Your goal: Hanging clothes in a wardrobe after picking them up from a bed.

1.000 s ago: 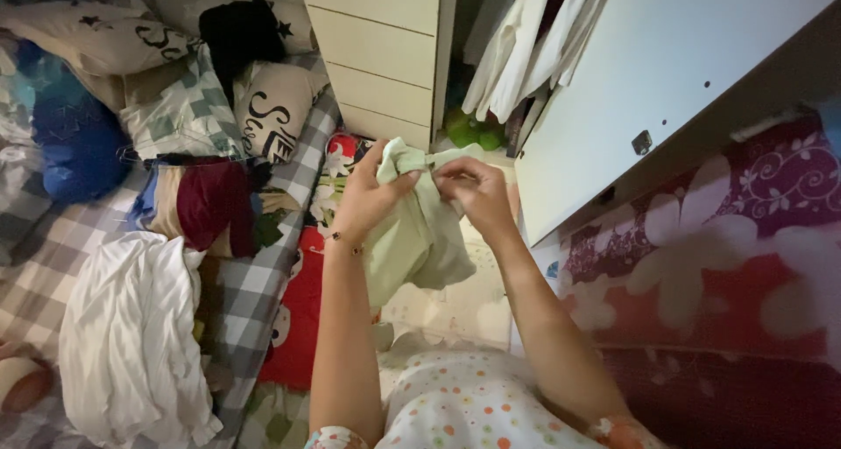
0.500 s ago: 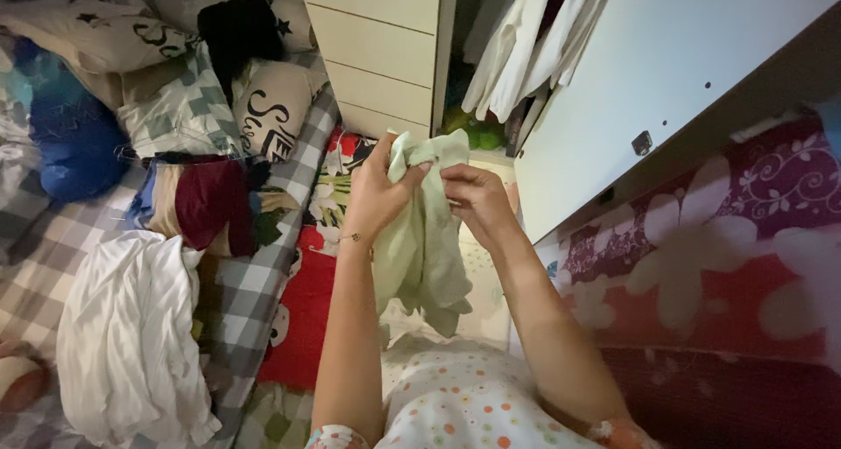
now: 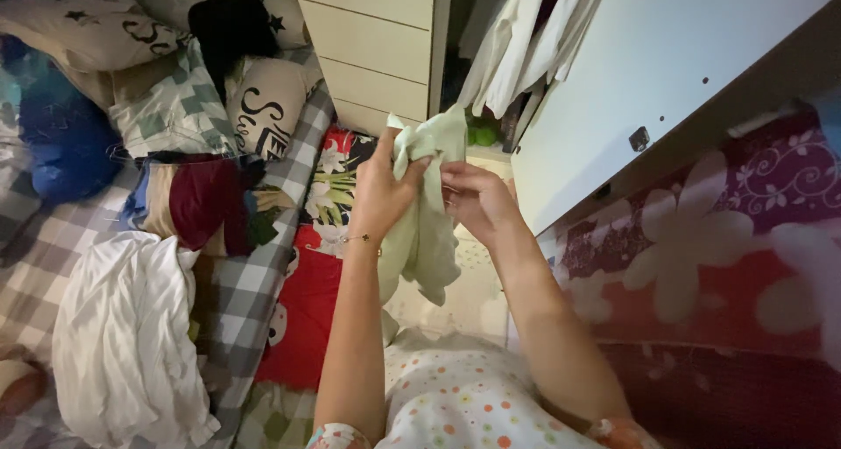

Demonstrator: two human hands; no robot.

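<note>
Bed: checked grey blanket (image 3: 263, 265), at the left, strewn with pillows and clothes.
Wardrobe door (image 3: 648, 72): white, open at upper right.
White garment (image 3: 123, 335): crumpled on the blanket.
Pale green cloth (image 3: 425, 212): held up in front of the wardrobe, hanging between both hands.
Left hand (image 3: 381, 195): clamped on the cloth's top.
Right hand (image 3: 477, 199): pinching the cloth's edge, close beside the left.

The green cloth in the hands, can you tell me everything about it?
The green cloth is pale green, soft and thin, like a small cotton garment. It is crumpled, not spread flat. Its top edge is lifted in front of the open wardrobe, and the rest hangs loose, ending in an uneven fold. The left hand pinches it near the top with thumb and fingers, and the right hand grips its side. Nothing else touches it.
</note>
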